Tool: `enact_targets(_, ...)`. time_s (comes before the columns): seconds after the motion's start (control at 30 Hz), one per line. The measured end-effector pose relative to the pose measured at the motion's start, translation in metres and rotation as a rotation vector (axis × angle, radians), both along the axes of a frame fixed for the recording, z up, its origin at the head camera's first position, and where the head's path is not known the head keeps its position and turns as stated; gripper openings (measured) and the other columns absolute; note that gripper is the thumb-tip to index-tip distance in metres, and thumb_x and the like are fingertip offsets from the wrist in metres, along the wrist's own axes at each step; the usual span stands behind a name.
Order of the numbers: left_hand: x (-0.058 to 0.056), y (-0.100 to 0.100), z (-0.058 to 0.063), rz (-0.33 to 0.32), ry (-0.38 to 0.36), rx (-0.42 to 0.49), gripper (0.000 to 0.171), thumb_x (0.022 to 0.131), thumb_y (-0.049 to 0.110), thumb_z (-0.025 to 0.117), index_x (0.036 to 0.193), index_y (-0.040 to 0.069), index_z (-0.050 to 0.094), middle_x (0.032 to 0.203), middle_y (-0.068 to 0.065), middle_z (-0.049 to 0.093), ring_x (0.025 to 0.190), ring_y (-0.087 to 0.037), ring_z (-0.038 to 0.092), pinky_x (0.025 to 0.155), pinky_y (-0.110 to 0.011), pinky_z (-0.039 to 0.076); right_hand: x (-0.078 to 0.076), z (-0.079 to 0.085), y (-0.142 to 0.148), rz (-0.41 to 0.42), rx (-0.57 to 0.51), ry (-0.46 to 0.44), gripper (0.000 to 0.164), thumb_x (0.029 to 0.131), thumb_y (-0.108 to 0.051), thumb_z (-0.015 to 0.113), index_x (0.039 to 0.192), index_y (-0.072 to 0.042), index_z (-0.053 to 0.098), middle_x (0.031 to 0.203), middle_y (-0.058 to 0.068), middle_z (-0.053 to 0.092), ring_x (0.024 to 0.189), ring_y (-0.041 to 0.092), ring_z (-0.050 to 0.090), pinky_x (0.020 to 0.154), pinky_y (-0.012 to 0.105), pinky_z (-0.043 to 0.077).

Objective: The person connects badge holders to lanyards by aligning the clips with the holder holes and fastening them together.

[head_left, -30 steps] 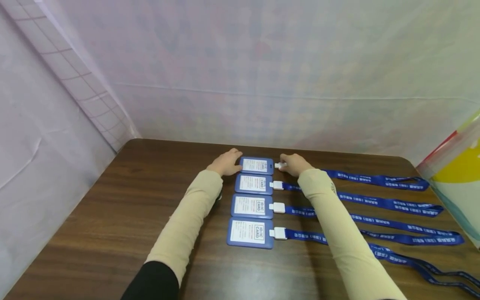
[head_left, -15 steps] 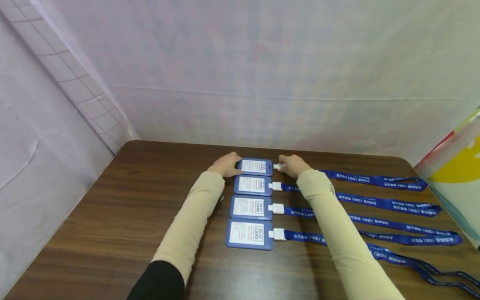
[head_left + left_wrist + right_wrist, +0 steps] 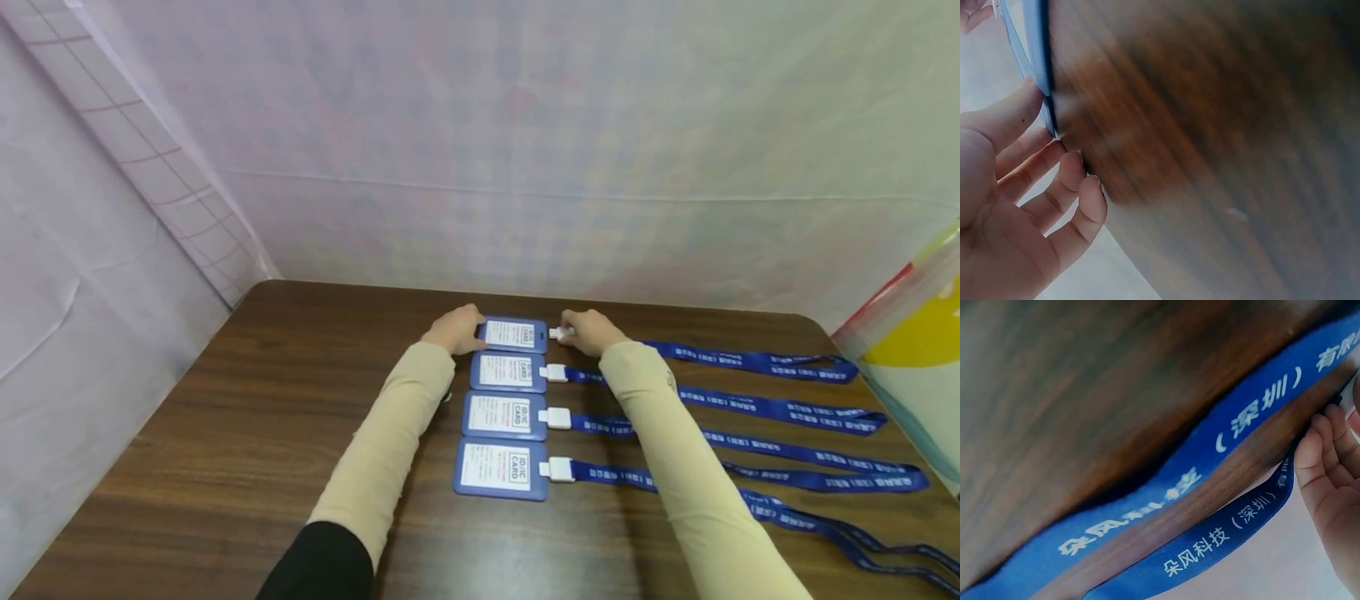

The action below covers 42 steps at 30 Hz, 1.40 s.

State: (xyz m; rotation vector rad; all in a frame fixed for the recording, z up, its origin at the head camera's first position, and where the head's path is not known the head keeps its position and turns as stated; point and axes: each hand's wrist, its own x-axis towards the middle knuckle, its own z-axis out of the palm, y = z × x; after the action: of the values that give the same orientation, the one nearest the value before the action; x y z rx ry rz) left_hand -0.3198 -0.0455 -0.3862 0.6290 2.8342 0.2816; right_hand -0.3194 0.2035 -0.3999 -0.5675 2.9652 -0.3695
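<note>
At the far end of a column of blue ID badge holders, my left hand (image 3: 454,330) pinches the left edge of the farthest badge holder (image 3: 513,334). The left wrist view shows the thumb and index finger at that holder's edge (image 3: 1038,50), the other fingers loosely bent. My right hand (image 3: 595,332) pinches the white clip (image 3: 556,333) of a blue lanyard (image 3: 750,359). A small gap separates this clip from the slot end of the holder. In the right wrist view, the printed lanyard strap (image 3: 1254,415) runs past the right hand (image 3: 1329,469); its fingertips are partly cut off.
Nearer on the brown wooden table (image 3: 247,433), several more badge holders lie in line, such as the nearest badge holder (image 3: 500,469), each joined to a clip and lanyard stretching right. A pale curtain (image 3: 480,167) hangs behind the table's far edge.
</note>
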Motion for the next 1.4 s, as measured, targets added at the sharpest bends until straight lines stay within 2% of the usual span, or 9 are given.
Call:
enact_targets(0.37, 0.001, 0.002, 0.001, 0.029, -0.01, 0.025, 0.055, 0.086, 0.028, 0.065, 0.132, 0.004, 0.048, 0.132, -0.013, 0.045, 0.122, -0.027, 0.043, 0.1, -0.038, 0.036, 0.003, 0.0, 0.003, 0.022, -0.022, 0.011, 0.021, 0.088, -0.019, 0.063, 0.098, -0.002, 0.056, 0.09, 0.015, 0.062, 0.084, 0.03, 0.059, 0.076, 0.044, 0.048)
enact_targets(0.53, 0.002, 0.002, 0.002, 0.04, -0.022, 0.031, 0.055, 0.086, 0.028, 0.065, 0.132, 0.003, 0.047, 0.133, -0.013, 0.044, 0.123, -0.027, 0.042, 0.101, -0.037, 0.035, 0.003, 0.001, 0.0, -0.003, -0.025, 0.004, 0.021, 0.088, -0.02, 0.063, 0.098, -0.002, 0.058, 0.091, 0.015, 0.063, 0.084, 0.029, 0.059, 0.076, 0.042, 0.048)
enact_targets(0.87, 0.004, 0.004, 0.004, 0.035, -0.018, 0.021, 0.054, 0.087, 0.027, 0.064, 0.132, 0.004, 0.048, 0.133, -0.013, 0.045, 0.121, -0.027, 0.043, 0.1, -0.038, 0.036, 0.004, 0.003, -0.003, -0.025, -0.021, -0.001, 0.022, 0.087, -0.02, 0.064, 0.096, -0.001, 0.059, 0.089, 0.014, 0.063, 0.083, 0.028, 0.059, 0.076, 0.042, 0.048)
enact_targets(1.07, 0.004, 0.004, 0.004, 0.032, -0.003, 0.01, 0.054, 0.086, 0.027, 0.065, 0.131, 0.003, 0.048, 0.131, -0.014, 0.046, 0.119, -0.027, 0.045, 0.098, -0.038, 0.038, 0.004, 0.004, -0.005, 0.002, -0.009, 0.016, 0.024, 0.086, -0.021, 0.065, 0.097, 0.0, 0.059, 0.093, 0.016, 0.063, 0.087, 0.031, 0.059, 0.078, 0.043, 0.047)
enact_targets(1.4, 0.004, 0.003, 0.005, 0.023, 0.01, -0.011, 0.051, 0.086, 0.026, 0.066, 0.129, 0.002, 0.051, 0.128, -0.013, 0.048, 0.117, -0.026, 0.047, 0.097, -0.037, 0.039, 0.005, 0.006, -0.012, 0.013, -0.006, 0.014, 0.02, 0.086, -0.018, 0.065, 0.095, -0.002, 0.059, 0.092, 0.015, 0.063, 0.085, 0.03, 0.059, 0.076, 0.043, 0.047)
